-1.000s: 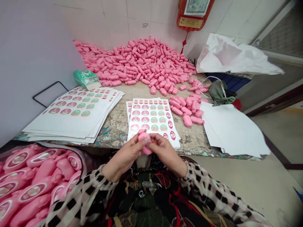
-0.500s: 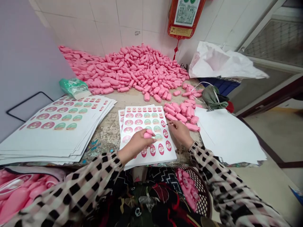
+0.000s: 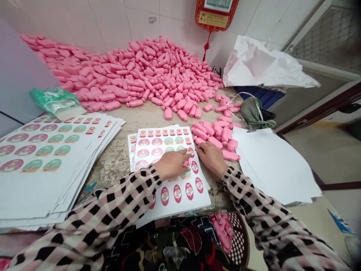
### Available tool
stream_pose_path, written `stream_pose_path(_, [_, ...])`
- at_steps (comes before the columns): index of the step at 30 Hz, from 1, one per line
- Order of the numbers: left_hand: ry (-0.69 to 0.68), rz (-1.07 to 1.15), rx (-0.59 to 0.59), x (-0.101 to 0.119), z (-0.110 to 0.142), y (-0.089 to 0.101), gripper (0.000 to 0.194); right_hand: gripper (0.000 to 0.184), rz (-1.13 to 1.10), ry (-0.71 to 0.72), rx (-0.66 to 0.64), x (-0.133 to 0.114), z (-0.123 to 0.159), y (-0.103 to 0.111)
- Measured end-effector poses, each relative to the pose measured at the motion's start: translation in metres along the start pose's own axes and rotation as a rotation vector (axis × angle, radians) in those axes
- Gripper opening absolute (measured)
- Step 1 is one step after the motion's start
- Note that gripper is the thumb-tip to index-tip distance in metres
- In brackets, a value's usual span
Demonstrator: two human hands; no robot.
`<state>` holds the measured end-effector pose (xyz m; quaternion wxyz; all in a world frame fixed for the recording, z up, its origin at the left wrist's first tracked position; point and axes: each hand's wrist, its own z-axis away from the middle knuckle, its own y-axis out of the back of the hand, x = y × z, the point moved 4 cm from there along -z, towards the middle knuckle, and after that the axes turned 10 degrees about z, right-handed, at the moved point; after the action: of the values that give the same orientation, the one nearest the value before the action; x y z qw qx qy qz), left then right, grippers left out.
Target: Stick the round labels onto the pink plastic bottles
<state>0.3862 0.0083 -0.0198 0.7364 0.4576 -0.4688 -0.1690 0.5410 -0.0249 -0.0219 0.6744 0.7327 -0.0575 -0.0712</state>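
Note:
My left hand [image 3: 173, 164] is over the sticker sheet [image 3: 175, 209], fingers closed around a small pink bottle [image 3: 186, 162], mostly hidden under them. Its index fingertip reaches to an oval pink sticker [image 3: 191, 152] near the sheet's right edge. Just right of that sticker is my right hand [image 3: 211, 157], its thumb and fingers pinched together. Whatever they pinch does not show clearly. Rows of pink and green stickers cover the sheet, which lies on top of others. Several loose pink bottles [image 3: 216, 142] lie just beyond my right hand.
A large heap of pink bottles [image 3: 158, 71] fills the back. Left are stacked sticker sheets [image 3: 31, 192] with a green plastic packet [image 3: 56, 101] on them. White paper [image 3: 273, 165] and a dark green pouch [image 3: 252, 113] lie right. Below the table edge, a brown basket [image 3: 239, 241] holds bottles.
My left hand has moved right and forward with the bottle, closer to my right hand. The thin dark tip at my right fingers is no longer distinct. The view has shifted somewhat.

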Motion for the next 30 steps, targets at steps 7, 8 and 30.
stream_pose_path(7, [-0.001,-0.001,-0.027,-0.004,0.003,-0.001,0.056,0.022,-0.066,0.108,0.003,0.003,-0.003,0.003])
stream_pose_path(8, [0.0,0.0,-0.028,-0.005,0.003,-0.002,0.056,0.021,-0.073,0.116,0.002,0.003,-0.004,0.003])
stream_pose_path(30, [-0.043,-0.042,-0.083,-0.003,0.001,-0.001,0.054,0.019,-0.258,-0.031,-0.025,0.007,-0.004,-0.008])
